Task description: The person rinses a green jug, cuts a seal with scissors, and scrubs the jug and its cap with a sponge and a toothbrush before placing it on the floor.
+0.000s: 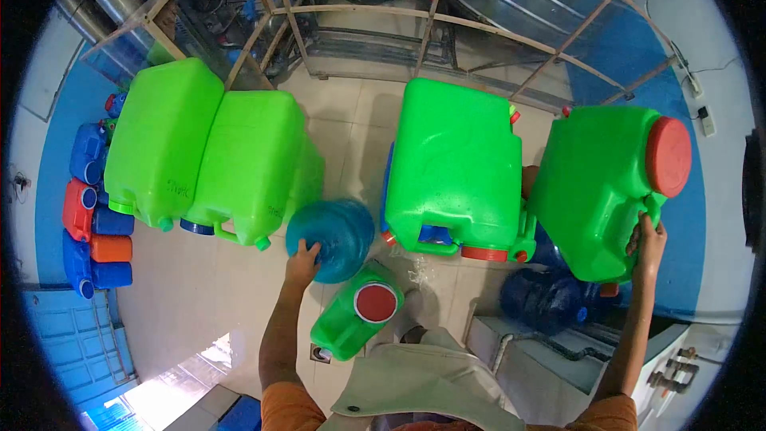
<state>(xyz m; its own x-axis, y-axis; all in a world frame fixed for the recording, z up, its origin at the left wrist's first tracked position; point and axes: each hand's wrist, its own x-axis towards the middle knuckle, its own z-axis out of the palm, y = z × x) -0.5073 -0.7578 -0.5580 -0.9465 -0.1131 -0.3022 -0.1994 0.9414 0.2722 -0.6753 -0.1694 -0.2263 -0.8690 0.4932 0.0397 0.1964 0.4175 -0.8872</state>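
My left hand (pixel 303 263) has its fingers curled at the near edge of a translucent blue round water jug (pixel 339 231); whatever part they grip is partly hidden. On the right, my right hand (pixel 650 241) is wrapped around the handle of a green water container (pixel 594 183) with a big red cap (pixel 669 157). Just left of that container is another large green container (pixel 455 160), its red cap facing me. A smaller green jug (pixel 347 323) with a dark red lid stands by my feet, close to my left hand.
Two light green containers (pixel 163 140) (pixel 247 160) stand to the left. Blue, red and orange jugs (pixel 110 247) line the left wall. A dark blue bottle (pixel 542 301) lies beside a low ledge (pixel 535 359) at right. A framed barrier (pixel 363 9) crosses the back. Water wets the tiled floor (pixel 419 271).
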